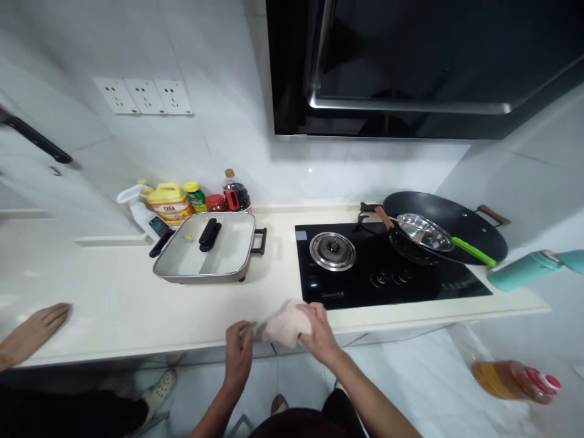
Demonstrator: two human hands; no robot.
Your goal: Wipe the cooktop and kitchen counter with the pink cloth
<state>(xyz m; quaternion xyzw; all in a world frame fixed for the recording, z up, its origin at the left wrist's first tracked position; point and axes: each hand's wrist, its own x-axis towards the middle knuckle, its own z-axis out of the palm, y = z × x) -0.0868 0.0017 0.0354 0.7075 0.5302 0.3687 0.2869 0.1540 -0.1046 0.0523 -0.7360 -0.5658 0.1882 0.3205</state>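
Note:
At the counter's front edge, my right hand (319, 334) is closed on a pale, crumpled cloth (288, 325), blurred by motion. Just to its left, my left hand (239, 347) has its fingers pinched together at a greyish, smeared piece that reaches toward the cloth. Whether that piece is part of the cloth or a separate thing, I cannot tell. Beyond both hands stands a square electric pan (203, 278) under a glass lid (235, 243) with a black handle. To the right, the black gas hob (360, 289) is set into the countertop.
A large wok (486, 240) holds a steel strainer (424, 231) and a green-handled utensil (474, 250). A teal bottle (524, 271) lies at the right. Sauce bottles (237, 191) line the wall. Another person's hand (39, 331) rests on the left counter. An oil bottle (513, 380) is low right.

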